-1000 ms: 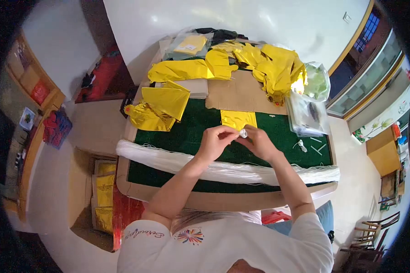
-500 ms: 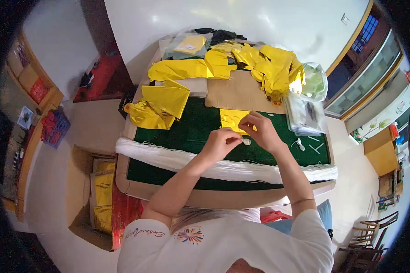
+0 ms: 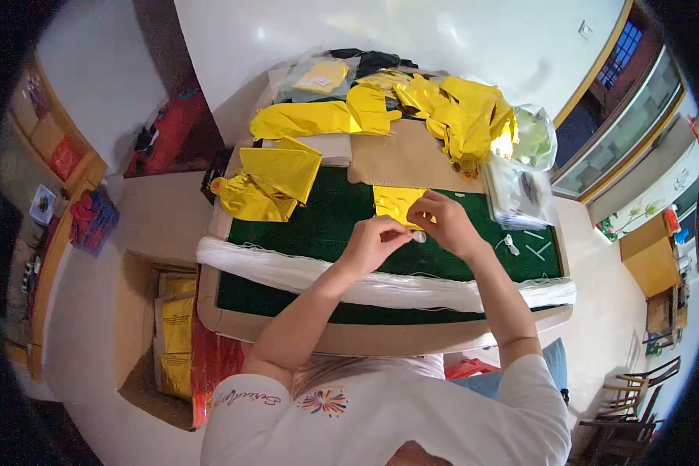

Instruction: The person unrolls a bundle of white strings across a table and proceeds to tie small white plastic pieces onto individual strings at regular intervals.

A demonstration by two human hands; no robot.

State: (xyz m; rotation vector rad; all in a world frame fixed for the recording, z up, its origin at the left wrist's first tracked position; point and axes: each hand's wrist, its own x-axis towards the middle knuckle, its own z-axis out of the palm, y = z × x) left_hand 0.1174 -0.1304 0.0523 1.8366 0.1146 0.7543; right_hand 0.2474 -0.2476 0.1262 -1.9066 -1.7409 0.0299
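My left hand (image 3: 375,245) is closed in a pinch above the green mat, its fingertips close to a small white item (image 3: 419,236). Beside it my right hand (image 3: 445,221) is also pinched, over the edge of a small yellow foil piece (image 3: 394,203). What either hand grips is too small to make out. Between my body and the hands, a long bundle of white string (image 3: 287,269) lies across the mat under my forearms.
Yellow foil pieces (image 3: 311,119) lie at the table's back and left. Cardboard (image 3: 400,155) is beyond my hands. Clear plastic bags (image 3: 518,194) and short white sticks (image 3: 537,251) are at the right. An open box (image 3: 136,334) stands on the floor at left.
My right hand has moved slightly down and closer to my left hand. The small white item has shifted slightly up.
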